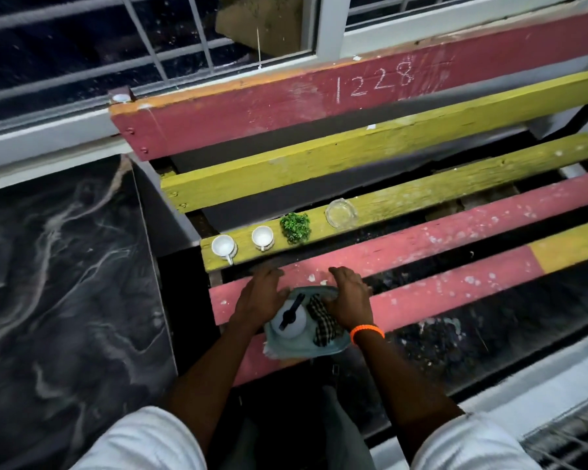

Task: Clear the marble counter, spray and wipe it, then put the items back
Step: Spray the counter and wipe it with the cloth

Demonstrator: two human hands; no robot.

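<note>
A teal tray [336, 346] rests on the pink slats of a bench, carrying a white spray bottle [290, 323] with a black nozzle and a checked cloth [323, 323]. My left hand [259, 295] grips the tray's left rim and my right hand [348, 296], with an orange wristband, grips its right rim. On the yellow slat beyond stand two white cups [223, 247] [262, 237], a small green plant [296, 227] and a glass ashtray [341, 213]. The dark marble counter [58, 266] lies to the left, bare.
The bench [421, 232] has pink and yellow slats with dark gaps between them, and "1228" chalked on its backrest. A barred window [116, 45] runs along the back. A white ledge [540, 385] borders the lower right.
</note>
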